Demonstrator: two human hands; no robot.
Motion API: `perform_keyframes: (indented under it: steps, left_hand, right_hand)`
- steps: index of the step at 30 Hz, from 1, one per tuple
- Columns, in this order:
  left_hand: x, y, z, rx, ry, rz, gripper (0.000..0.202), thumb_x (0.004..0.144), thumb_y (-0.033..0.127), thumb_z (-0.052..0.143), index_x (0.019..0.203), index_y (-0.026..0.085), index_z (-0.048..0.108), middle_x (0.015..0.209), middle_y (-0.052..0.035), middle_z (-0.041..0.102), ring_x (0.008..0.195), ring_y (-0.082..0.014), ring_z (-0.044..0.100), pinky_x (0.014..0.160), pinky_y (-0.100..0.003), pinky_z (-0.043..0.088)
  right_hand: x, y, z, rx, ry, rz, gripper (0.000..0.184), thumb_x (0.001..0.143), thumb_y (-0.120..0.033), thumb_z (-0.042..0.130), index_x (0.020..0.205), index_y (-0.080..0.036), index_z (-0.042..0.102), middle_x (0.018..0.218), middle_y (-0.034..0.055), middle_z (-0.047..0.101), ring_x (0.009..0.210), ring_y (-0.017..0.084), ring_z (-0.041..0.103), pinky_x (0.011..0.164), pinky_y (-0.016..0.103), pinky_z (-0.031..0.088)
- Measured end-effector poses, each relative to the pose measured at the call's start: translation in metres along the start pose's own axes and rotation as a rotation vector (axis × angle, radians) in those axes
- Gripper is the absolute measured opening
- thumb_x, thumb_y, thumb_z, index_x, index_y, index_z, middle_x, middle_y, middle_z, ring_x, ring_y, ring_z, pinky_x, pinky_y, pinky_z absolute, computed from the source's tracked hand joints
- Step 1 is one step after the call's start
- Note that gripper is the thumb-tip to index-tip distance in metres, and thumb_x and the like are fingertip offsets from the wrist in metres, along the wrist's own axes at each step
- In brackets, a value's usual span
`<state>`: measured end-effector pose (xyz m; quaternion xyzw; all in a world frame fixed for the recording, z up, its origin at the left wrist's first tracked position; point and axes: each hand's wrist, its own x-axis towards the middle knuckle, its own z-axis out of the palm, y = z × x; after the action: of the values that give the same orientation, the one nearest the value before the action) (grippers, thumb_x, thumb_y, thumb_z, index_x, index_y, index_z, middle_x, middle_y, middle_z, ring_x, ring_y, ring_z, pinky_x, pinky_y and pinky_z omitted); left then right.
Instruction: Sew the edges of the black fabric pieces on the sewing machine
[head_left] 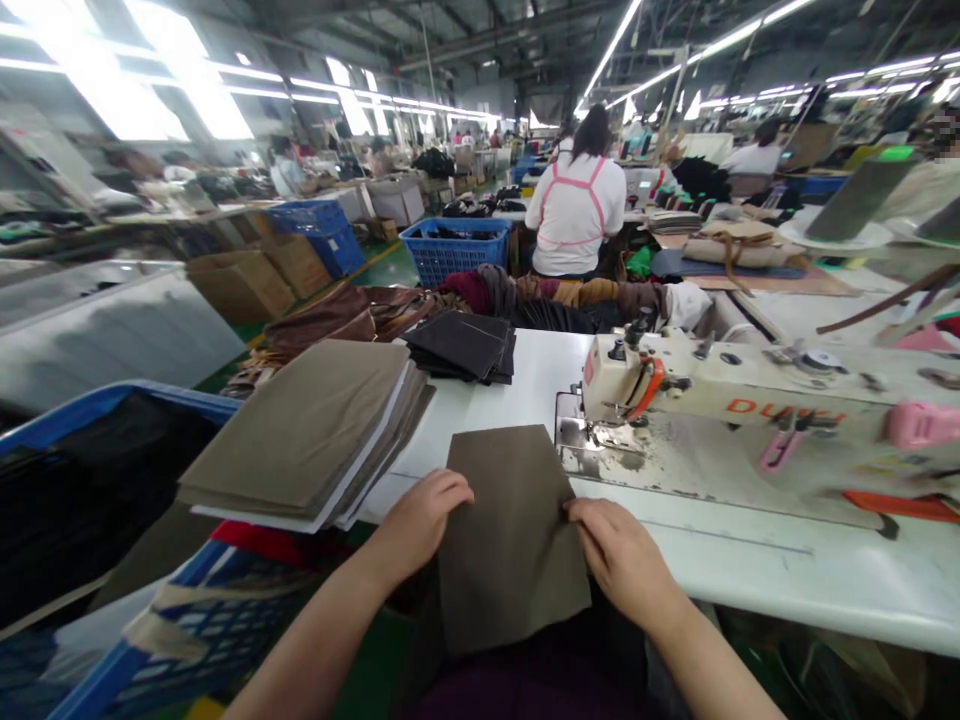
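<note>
An olive-brown fabric panel (pixel 510 540) lies partly over the table's front edge, its lower end hanging toward my lap. My left hand (pixel 424 520) pinches the panel's left edge between thumb and fingers. On the opposite side, my right hand (pixel 619 555) grips the right edge, where the cloth puckers a little. Just beyond the panel's upper right corner is the needle area of a white sewing machine (pixel 697 390). Left of the panel rests a thick stack of similar olive-brown pieces (pixel 300 420) with white layers among them.
Black flat pieces (pixel 465 345) are piled at the table's back left. A blue basket (pixel 225 570) stands at my left, with dark cloth near it. Bundled fabrics (pixel 555 295) line the far edge. A person in a white top (pixel 577 205) sits ahead. Thread cones (pixel 859 200) stand right.
</note>
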<state>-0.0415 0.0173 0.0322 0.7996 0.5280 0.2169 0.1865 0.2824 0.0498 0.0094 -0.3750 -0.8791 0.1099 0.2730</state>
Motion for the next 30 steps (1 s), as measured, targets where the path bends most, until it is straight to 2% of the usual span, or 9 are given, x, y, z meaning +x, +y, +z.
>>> perform_keyframes:
  steps: [3, 6, 8, 11, 15, 20, 22, 26, 30]
  left_hand:
    - [-0.021, -0.007, -0.007, 0.021, -0.133, 0.029, 0.077, 0.073, -0.008, 0.037, 0.14, 0.027, 0.054, 0.147, -0.0057, 0.053, 0.14, -0.0207, 0.046, 0.118, -0.045, 0.04]
    - [-0.031, -0.008, -0.001, 0.04, -0.192, 0.04, 0.078, 0.081, 0.002, 0.052, 0.154, 0.029, 0.039, 0.161, -0.0049, 0.039, 0.153, -0.0257, 0.028, 0.125, -0.052, 0.029]
    - [-0.03, -0.008, 0.007, 0.032, -0.156, 0.028, 0.057, 0.087, 0.013, 0.059, 0.142, 0.029, 0.054, 0.155, -0.005, 0.048, 0.152, -0.028, 0.029, 0.124, -0.054, 0.029]
    - [-0.022, -0.011, 0.019, -0.026, -0.006, 0.002, 0.022, 0.095, 0.021, 0.054, 0.11, 0.026, 0.071, 0.136, -0.0065, 0.064, 0.14, -0.0264, 0.046, 0.117, -0.048, 0.04]
    - [-0.006, -0.012, 0.027, -0.066, 0.159, -0.103, 0.025, 0.1, 0.034, 0.051, 0.093, 0.021, 0.072, 0.111, -0.008, 0.07, 0.113, -0.0232, 0.062, 0.099, -0.04, 0.051]
    - [0.013, -0.01, 0.028, 0.042, 0.153, -0.221, 0.042, 0.102, 0.044, 0.046, 0.071, 0.02, 0.062, 0.092, -0.0061, 0.066, 0.09, -0.0208, 0.065, 0.086, -0.035, 0.053]
    - [0.021, -0.007, 0.026, 0.125, 0.208, -0.246, 0.035, 0.101, 0.042, 0.047, 0.08, 0.02, 0.063, 0.092, -0.0063, 0.065, 0.089, -0.0221, 0.065, 0.087, -0.037, 0.053]
    - [0.044, 0.01, 0.023, 0.255, 0.379, -0.171, 0.024, 0.1, 0.034, 0.051, 0.115, 0.018, 0.062, 0.115, -0.0123, 0.064, 0.112, -0.028, 0.06, 0.102, -0.046, 0.049]
    - [0.083, 0.031, 0.03, 0.206, 0.21, 0.09, 0.036, 0.1, 0.03, 0.052, 0.134, 0.02, 0.054, 0.134, -0.0116, 0.061, 0.13, -0.0274, 0.053, 0.114, -0.047, 0.041]
  right_hand:
    - [-0.009, -0.001, -0.007, 0.021, -0.007, 0.09, 0.02, 0.1, -0.018, 0.044, 0.109, -0.022, 0.061, 0.101, 0.007, 0.07, 0.093, 0.02, 0.066, 0.084, 0.036, 0.054]
    - [-0.016, -0.001, -0.009, 0.061, -0.026, 0.162, 0.02, 0.1, -0.019, 0.043, 0.109, -0.022, 0.06, 0.103, 0.0069, 0.07, 0.094, 0.019, 0.067, 0.084, 0.035, 0.054]
    - [-0.02, 0.001, -0.009, 0.098, -0.026, 0.21, 0.023, 0.099, -0.019, 0.042, 0.113, -0.022, 0.06, 0.109, 0.0072, 0.071, 0.098, 0.019, 0.067, 0.088, 0.035, 0.054]
    - [-0.023, 0.002, -0.01, 0.161, -0.029, 0.273, 0.031, 0.097, -0.02, 0.044, 0.124, -0.023, 0.06, 0.119, 0.0067, 0.07, 0.109, 0.018, 0.066, 0.096, 0.034, 0.051]
    - [-0.014, -0.004, -0.012, 0.252, -0.11, 0.421, 0.021, 0.095, -0.026, 0.048, 0.104, -0.024, 0.068, 0.096, 0.0016, 0.073, 0.09, 0.016, 0.067, 0.081, 0.027, 0.05]
    - [0.002, -0.011, -0.004, 0.079, -0.114, 0.642, 0.031, 0.099, -0.041, 0.047, 0.077, -0.023, 0.061, 0.069, -0.0004, 0.064, 0.065, 0.016, 0.059, 0.062, 0.026, 0.037]
    - [0.003, -0.011, 0.001, -0.008, -0.109, 0.62, 0.032, 0.1, -0.04, 0.046, 0.077, -0.023, 0.059, 0.07, 0.0003, 0.065, 0.066, 0.016, 0.059, 0.062, 0.027, 0.034]
    - [-0.005, -0.01, 0.008, -0.022, -0.042, 0.533, 0.032, 0.102, -0.042, 0.045, 0.082, -0.023, 0.061, 0.076, 0.0014, 0.067, 0.071, 0.016, 0.062, 0.067, 0.027, 0.036]
    - [-0.011, -0.01, 0.009, 0.044, 0.026, 0.503, 0.031, 0.103, -0.043, 0.044, 0.089, -0.023, 0.064, 0.081, 0.002, 0.069, 0.074, 0.016, 0.063, 0.07, 0.025, 0.04]
